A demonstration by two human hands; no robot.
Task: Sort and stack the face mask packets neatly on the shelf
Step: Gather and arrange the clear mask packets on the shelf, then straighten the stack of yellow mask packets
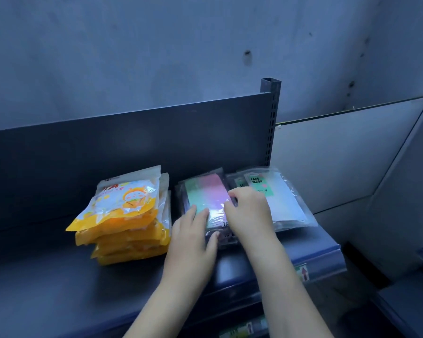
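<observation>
Three sorted piles lie on the shelf (59,289): yellow pile (130,215) left, pastel pile (205,191) centre, white pile (283,201) right. Left hand (193,235) presses flat on the pastel pile, fingers together; right hand (249,211) grips its right edge. Remaining, apparently: squaring this pile.

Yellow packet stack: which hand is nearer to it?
Left. The left hand lies on the pastel packet beside the yellow packet stack; the right hand is farther right, by the white packets.
</observation>
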